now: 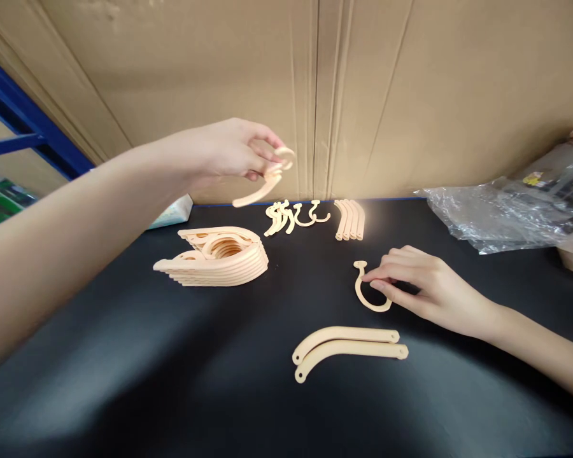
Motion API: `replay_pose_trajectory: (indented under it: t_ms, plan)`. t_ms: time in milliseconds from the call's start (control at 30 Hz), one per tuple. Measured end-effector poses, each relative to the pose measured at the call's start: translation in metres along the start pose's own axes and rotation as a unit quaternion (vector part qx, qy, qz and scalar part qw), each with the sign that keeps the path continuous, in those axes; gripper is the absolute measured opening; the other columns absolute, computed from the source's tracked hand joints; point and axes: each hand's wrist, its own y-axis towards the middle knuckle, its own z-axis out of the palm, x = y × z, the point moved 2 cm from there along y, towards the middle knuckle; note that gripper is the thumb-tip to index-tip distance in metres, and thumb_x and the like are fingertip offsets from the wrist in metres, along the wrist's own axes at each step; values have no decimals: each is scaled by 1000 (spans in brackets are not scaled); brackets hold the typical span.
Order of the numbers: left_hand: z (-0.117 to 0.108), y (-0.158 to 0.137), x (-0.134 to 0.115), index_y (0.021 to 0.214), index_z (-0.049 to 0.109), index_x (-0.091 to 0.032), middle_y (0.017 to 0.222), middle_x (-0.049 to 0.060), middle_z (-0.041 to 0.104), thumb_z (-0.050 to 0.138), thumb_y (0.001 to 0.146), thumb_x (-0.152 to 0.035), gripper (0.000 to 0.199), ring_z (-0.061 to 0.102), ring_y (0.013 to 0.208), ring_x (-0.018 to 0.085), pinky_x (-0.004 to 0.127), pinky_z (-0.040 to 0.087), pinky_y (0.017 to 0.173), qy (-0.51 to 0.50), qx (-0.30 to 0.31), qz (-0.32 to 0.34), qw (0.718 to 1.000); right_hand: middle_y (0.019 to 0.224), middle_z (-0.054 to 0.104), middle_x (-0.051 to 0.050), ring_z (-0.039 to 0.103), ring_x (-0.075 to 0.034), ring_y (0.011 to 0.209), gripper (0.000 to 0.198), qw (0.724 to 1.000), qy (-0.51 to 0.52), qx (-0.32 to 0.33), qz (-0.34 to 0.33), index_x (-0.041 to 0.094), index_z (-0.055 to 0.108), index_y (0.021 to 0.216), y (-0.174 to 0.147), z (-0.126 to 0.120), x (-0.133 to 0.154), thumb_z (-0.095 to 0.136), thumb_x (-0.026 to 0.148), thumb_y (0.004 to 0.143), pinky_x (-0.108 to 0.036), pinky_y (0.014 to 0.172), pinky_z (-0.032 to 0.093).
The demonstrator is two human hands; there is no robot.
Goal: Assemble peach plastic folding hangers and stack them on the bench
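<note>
In the head view my left hand [241, 149] is raised above the back of the table, its fingers closed on a cream plastic hanger hook [258, 194]; the fingers hide part of it. My right hand [423, 286] rests low at the right, thumb and fingertips closed on the side of another hanger hook [371, 306] lying on the table. Toward the front, two curved hanger arms [348, 346] lie side by side with holes at their ends. Below my left hand is a stack of folded hangers [219, 264].
Several loose hooks [279, 217] and a row of hanger arms [349, 220] lie at the back of the black table [195, 394], before a cardboard wall [195, 63]. Clear plastic bags [487, 216] lie at the right. A soft white-and-teal pack [174, 213] sits behind my left forearm.
</note>
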Motion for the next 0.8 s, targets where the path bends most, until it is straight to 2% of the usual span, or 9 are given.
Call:
replay_pose_trajectory:
  t_ms: [100,167,233,300,367,433,500,600,800]
  plan:
    - [23,-14,-30,111,62,-19,107,0,70,58,84,-7,30,63,84,11,26,47,74,-53,24,23,998,76,65,-2,59,-16,69,22,993,73,-41,77,24,65,105,3,-4,7,50,37,95,-32,68,47]
    - [45,-21,-39,105,61,-19,105,-1,70,58,81,0,31,66,79,11,24,48,68,-78,72,20,994,82,67,-2,62,-17,73,28,977,148,-52,143,25,61,110,7,-6,13,56,44,91,-32,70,50]
    - [68,-27,-43,101,60,-20,107,-2,69,53,83,-1,27,67,82,10,22,50,69,-109,91,82,986,88,69,-3,63,-18,81,43,952,232,-49,194,26,51,122,12,-6,19,61,48,87,-33,75,51]
    - [86,-33,-43,101,59,-21,105,-2,68,50,84,-4,26,66,90,11,22,51,73,-137,81,155,975,93,70,-4,63,-18,79,53,928,291,-51,225,25,44,127,19,-4,21,63,50,85,-33,73,51]
    - [101,-38,-40,96,59,-19,101,1,69,51,85,-9,17,67,85,12,24,52,70,-148,81,159,973,98,70,-4,62,-16,73,61,915,316,-47,246,26,37,133,25,2,20,64,50,84,-31,68,50]
    - [111,-41,-37,93,60,-19,99,3,69,51,87,-14,12,67,79,13,25,52,66,-157,89,146,973,103,69,-5,59,-14,70,66,915,317,-41,245,27,32,138,31,8,16,64,48,84,-32,67,49]
    - [116,-43,-34,91,60,-19,100,3,69,50,86,-15,11,67,76,13,26,52,64,-166,87,129,974,106,68,-4,58,-13,70,61,926,295,-26,233,27,38,136,36,15,12,64,46,84,-32,67,48]
    - [122,-45,-30,92,58,-18,101,3,68,50,87,-12,12,66,77,13,27,52,66,-169,68,116,976,97,68,-1,56,-12,66,42,941,252,-4,225,24,54,119,41,22,8,65,43,83,-29,62,44]
    - [135,-52,-23,96,56,-19,98,2,70,48,89,-6,17,67,90,14,27,52,75,-188,38,131,973,81,67,2,49,-11,61,20,964,161,5,213,21,63,91,44,29,6,65,39,83,-28,60,39]
